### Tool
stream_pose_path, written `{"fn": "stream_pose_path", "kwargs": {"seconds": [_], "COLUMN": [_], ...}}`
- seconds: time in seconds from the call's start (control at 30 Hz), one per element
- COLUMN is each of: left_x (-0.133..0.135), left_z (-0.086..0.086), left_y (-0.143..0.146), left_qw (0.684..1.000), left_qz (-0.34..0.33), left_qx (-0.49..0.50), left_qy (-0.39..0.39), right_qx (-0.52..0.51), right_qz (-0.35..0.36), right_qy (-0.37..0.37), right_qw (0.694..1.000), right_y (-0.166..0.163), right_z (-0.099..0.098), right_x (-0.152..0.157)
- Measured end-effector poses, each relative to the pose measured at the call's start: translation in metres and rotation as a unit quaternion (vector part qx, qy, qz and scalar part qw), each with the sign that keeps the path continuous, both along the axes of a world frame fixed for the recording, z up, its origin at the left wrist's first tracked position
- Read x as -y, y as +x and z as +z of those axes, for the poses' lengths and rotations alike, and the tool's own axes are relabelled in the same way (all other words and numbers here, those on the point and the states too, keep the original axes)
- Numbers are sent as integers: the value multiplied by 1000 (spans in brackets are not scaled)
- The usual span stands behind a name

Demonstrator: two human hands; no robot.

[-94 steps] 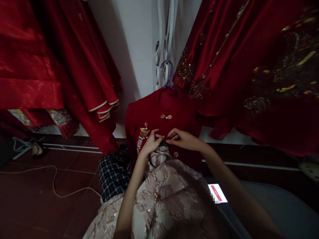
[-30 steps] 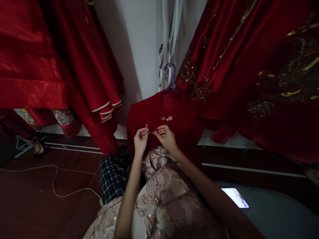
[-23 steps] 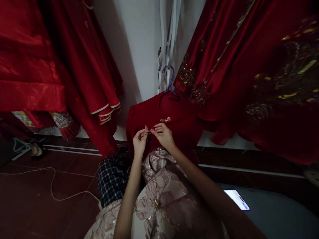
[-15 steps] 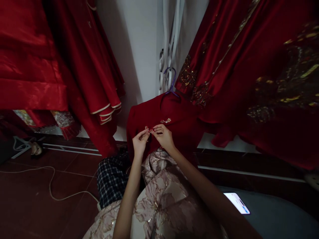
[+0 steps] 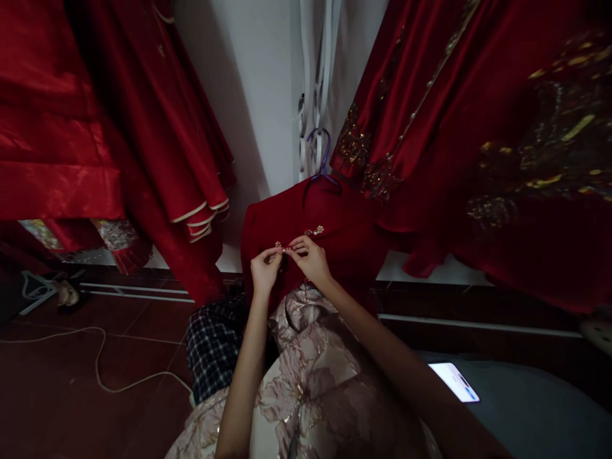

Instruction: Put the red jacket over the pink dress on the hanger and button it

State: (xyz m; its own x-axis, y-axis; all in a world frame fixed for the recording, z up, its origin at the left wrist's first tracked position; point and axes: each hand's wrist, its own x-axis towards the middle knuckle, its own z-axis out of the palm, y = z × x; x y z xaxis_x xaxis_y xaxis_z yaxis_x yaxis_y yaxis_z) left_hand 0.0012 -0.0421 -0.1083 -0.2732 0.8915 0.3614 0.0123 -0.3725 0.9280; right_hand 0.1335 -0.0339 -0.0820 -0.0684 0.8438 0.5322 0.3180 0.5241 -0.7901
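Observation:
A dark red garment (image 5: 344, 236) hangs on a purple hanger (image 5: 321, 159) in front of me. My left hand (image 5: 264, 269) and my right hand (image 5: 310, 257) meet at its chest, both pinched on a small jewelled clasp (image 5: 283, 248). A second beaded clasp (image 5: 314, 230) sits just above, untouched. The tassel brooch is hidden behind my left hand. A pale floral brocade cloth (image 5: 310, 395) lies under my forearms.
Red gowns (image 5: 95, 127) hang at the left, embroidered red ones (image 5: 478, 127) at the right. A white wall (image 5: 258, 83) stands behind. A checked cloth (image 5: 215, 344) lies below, a lit phone (image 5: 454, 381) on a grey surface at the right, a white cable (image 5: 100, 363) on the dark red floor.
Both hands rose from the garment's waist to the clasp by the brooch. Over the last second they stayed pinched there, shifting only slightly.

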Motion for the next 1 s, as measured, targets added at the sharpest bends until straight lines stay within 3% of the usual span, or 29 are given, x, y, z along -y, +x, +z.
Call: {"fn": "stream_pose_path", "kwargs": {"seconds": [0.23,0.4,0.47,0.57,0.77,1.0], "left_x": [-7,3,9,16,25,32], "left_z": [-1,-16,-24,-34,-34,-30], "left_y": [2,-4,-8,-16,-21,-19], "left_qw": [998,999,1000,994,961,932], "left_qz": [-24,-19,-20,-72,-117,-49], "left_qx": [63,41,5,-85,-250,-359], "left_qy": [13,20,20,9,-6,8], "right_qx": [-9,-29,-7,69,162,222], "right_qz": [-1,53,77,96,74,46], "right_qy": [-11,-70,-98,-112,-162,-161], "right_qw": [1000,996,992,987,971,961], "right_y": [-1,15,29,53,79,77], "right_z": [0,-5,-9,-13,-24,-34], "right_x": [-4,3,11,23,30,29]}}
